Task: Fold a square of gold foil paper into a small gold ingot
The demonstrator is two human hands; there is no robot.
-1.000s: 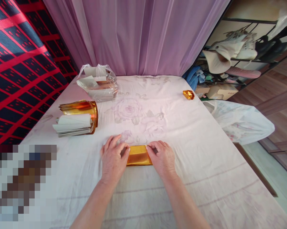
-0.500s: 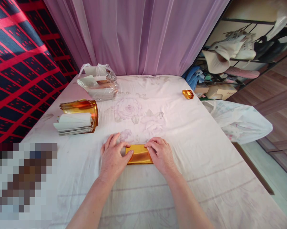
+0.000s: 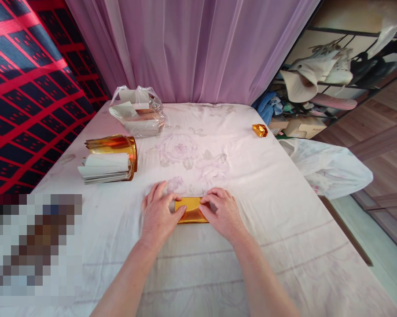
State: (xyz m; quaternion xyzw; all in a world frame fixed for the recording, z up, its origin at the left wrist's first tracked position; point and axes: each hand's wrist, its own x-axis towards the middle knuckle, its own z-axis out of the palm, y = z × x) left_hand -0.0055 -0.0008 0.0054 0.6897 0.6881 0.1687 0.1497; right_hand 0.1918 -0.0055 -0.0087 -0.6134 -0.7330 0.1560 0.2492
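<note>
**Gold foil sheet pressed flat under both hands**

Gold foil sheet (image 3: 191,210) lies folded on the white floral cloth (image 3: 284,211), near the front edge, centre. Left hand (image 3: 158,215) rests palm down on its left end, fingers spread, thumb on the foil. Right hand (image 3: 222,213) covers the right end, fingers curled, fingertips pinning the top edge. Both forearms angle inward.
</note>
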